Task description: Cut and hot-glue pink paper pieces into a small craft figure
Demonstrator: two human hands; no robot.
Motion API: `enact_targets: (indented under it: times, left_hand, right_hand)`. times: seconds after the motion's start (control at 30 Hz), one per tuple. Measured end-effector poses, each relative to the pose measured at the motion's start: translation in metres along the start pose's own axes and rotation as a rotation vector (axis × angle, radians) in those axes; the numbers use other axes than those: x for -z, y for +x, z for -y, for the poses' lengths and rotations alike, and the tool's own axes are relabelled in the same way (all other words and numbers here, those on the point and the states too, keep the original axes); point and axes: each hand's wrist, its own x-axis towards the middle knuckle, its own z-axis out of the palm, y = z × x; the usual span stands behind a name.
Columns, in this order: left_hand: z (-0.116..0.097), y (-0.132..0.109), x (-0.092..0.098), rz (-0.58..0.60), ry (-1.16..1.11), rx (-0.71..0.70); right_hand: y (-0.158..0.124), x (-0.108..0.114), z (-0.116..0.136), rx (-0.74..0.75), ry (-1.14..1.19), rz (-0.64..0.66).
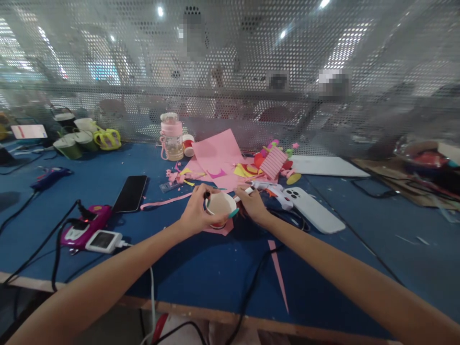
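My left hand (196, 213) is wrapped round a paper cup (220, 205), whose open white mouth faces up. A small dark thing shows at its fingers, too small to name. Under the cup lies a piece of pink paper (225, 229). My right hand (253, 205) grips a white pen (245, 193), its tip pointing at the cup's right side. Just beyond that hand lies a white glue gun (275, 192) with an orange trigger. Pink sheets (219, 153) and coloured scraps lie behind the cup.
Left are a black phone (131, 193), a magenta power strip (86, 226) with cables, and a white charger (104, 241). A pink bottle (171, 136) stands at the back. To the right lies a white phone (315, 210). A pink paper strip (278, 275) lies near the front edge.
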Motion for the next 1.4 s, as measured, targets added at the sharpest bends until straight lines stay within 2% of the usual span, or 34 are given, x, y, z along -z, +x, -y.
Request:
enact_targets:
  times: [0.43, 0.77, 0.97, 1.03, 1.2, 1.4]
  left_hand:
    - [0.003, 0.000, 0.000, 0.007, -0.049, -0.033]
    - [-0.001, 0.001, 0.000, 0.014, -0.012, -0.024]
    - [-0.003, 0.002, 0.001, 0.015, 0.034, -0.029]
    - [-0.005, 0.002, 0.002, 0.026, 0.064, -0.039]
    - [-0.013, 0.002, 0.006, 0.062, 0.196, 0.012]
    - [-0.024, 0.005, 0.009, 0.122, 0.361, 0.124]
  right_hand:
    - [0.013, -0.004, -0.005, -0.063, 0.066, 0.083]
    - [-0.005, 0.005, 0.003, -0.049, 0.015, 0.026]
    - [0.012, 0.013, 0.010, -0.052, 0.022, 0.002]
    - [0.024, 0.014, 0.011, -0.045, 0.041, 0.050]
    - [0.048, 0.006, 0.008, -0.068, 0.085, 0.334]
    - [0.056, -0.015, -0.003, -0.106, 0.105, 0.505]
